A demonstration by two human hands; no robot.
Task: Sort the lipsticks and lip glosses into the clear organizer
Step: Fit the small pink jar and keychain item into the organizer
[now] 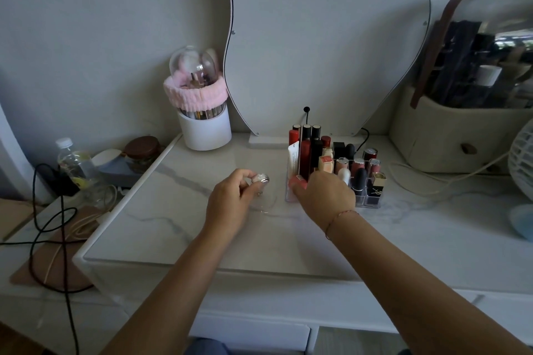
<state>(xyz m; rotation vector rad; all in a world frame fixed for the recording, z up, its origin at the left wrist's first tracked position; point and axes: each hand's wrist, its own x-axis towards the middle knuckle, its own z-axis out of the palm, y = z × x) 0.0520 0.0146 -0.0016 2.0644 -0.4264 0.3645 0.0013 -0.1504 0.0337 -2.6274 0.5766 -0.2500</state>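
The clear organizer (372, 201) stands on the marble tabletop, right of centre, packed with several upright lipsticks and lip glosses (305, 150). My right hand (324, 196) is at the organizer's front left corner, fingers closed around a coral-pink lipstick (297, 181) that touches the organizer's edge. My left hand (230, 200) hovers just left of it over the table and pinches a small silver-capped lip product (261, 179) between its fingertips. A gold-and-black lipstick (377, 186) sits in the front right compartment.
A white brush holder with a pink band and a clear dome (202, 112) stands at the back left. A wavy mirror (326, 37) rises behind the organizer. A beige storage case (450, 135) and a white fan (522, 158) sit on the right. Cables, a water bottle (73, 161) and a jar lie on the left.
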